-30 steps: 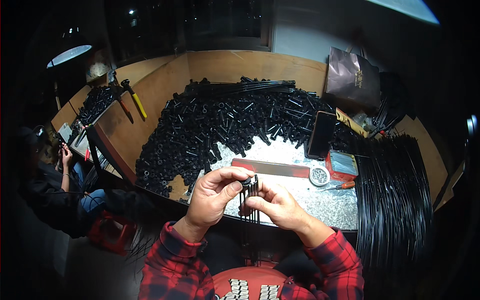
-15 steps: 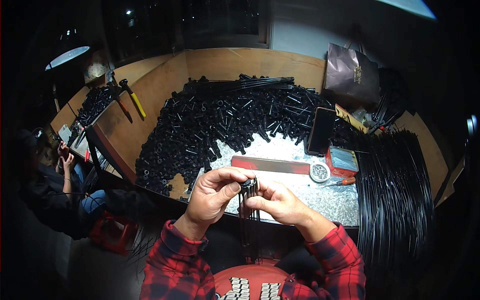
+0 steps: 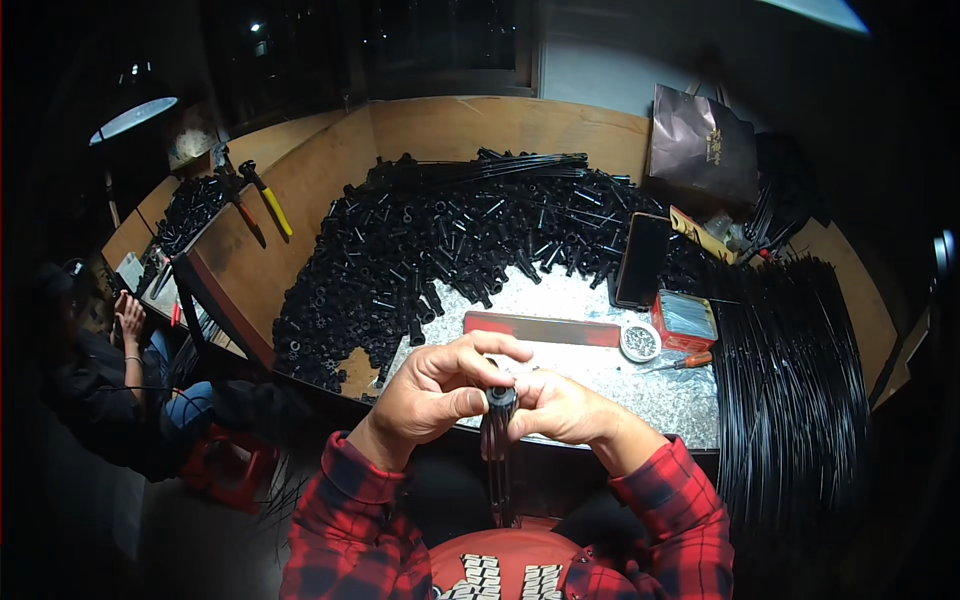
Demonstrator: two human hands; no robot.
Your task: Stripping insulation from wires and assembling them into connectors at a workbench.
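In front of my chest both hands are at a black umbrella frame (image 3: 502, 397), a round ringed hub with long thin ribs hanging straight down from it. My right hand (image 3: 562, 408) grips the hub's right side, its thumb pressed against it and its fingers curled behind. On the other side my left hand (image 3: 425, 395) is closed with thumb and a bent fingertip at the hub's upper left edge, while its index finger stretches over the top. Whatever tiny piece may lie between the fingertips cannot be made out.
A heap of black plastic tube parts (image 3: 450, 230) fills the wooden-walled bench. Nearer stand a red-grey bar (image 3: 540, 329), a round dish of small pieces (image 3: 639, 342), a phone (image 3: 643, 260), a screwdriver (image 3: 690, 361) and a rib bundle (image 3: 790, 390). A co-worker (image 3: 120, 380) sits left.
The hub has tipped so its round top faces me. My left hand's index finger has lifted and straightened over it. The co-worker's hands have shifted slightly.
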